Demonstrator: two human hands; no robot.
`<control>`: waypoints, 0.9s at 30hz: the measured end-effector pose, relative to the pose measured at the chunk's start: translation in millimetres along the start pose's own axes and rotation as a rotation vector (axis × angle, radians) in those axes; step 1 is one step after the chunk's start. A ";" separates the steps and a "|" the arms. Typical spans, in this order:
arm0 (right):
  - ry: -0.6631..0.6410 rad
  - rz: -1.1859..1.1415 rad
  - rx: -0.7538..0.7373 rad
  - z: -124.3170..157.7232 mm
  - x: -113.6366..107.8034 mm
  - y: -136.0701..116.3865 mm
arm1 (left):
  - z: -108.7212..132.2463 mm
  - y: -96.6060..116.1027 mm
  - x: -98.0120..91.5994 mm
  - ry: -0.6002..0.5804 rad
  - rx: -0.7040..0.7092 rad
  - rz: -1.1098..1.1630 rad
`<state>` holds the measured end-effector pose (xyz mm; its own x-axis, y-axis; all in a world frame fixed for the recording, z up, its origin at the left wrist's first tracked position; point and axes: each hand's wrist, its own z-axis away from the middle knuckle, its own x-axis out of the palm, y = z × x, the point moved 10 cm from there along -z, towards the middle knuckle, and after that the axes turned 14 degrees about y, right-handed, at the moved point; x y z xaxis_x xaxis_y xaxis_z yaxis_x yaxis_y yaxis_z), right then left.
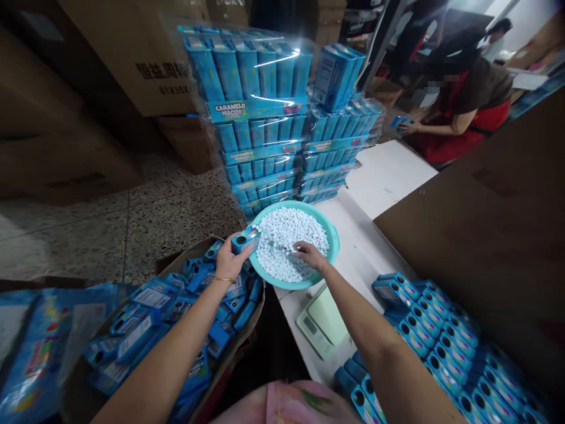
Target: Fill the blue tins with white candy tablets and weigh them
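Observation:
My left hand [229, 259] grips a small blue candy box [246, 239] and holds it at the rim of a teal bowl [332, 247] full of small white candies [289, 238]. The box's round hole faces me. My right hand [309, 254] reaches into the bowl, fingers pinched together among the candies; what they hold is too small to make out. A gold bracelet sits on my left wrist.
A cardboard carton of loose blue boxes [176, 318] lies at lower left. Rows of upright blue boxes [441, 341] stand at lower right beside a small scale [322, 324]. Shrink-wrapped trays [265, 118] are stacked behind the bowl. Another person [463, 112] works at upper right.

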<state>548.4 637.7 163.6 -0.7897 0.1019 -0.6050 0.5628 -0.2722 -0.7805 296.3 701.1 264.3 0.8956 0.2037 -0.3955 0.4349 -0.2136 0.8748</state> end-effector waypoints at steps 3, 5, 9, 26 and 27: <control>-0.005 -0.129 -0.027 4.2 -30.9 -18.0 | -0.9 -1.7 8.5 -0.011 0.005 0.003; -0.026 -0.214 -0.052 8.3 -53.1 -38.4 | -0.6 1.9 18.0 -0.026 0.026 -0.006; -0.110 -0.105 -0.113 17.1 -85.2 -81.2 | 4.7 16.1 42.4 -0.078 0.093 -0.019; -0.117 0.971 -0.344 24.9 -95.2 -190.9 | 19.3 24.2 78.6 -0.189 0.228 -0.060; -0.113 0.968 -0.343 24.8 -95.8 -191.2 | 18.4 22.4 78.2 -0.183 0.212 -0.058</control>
<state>510.4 656.3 374.7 0.0302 -0.1113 -0.9933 0.9948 0.0996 0.0191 377.8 694.7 247.8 0.8623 0.0501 -0.5040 0.4787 -0.4054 0.7787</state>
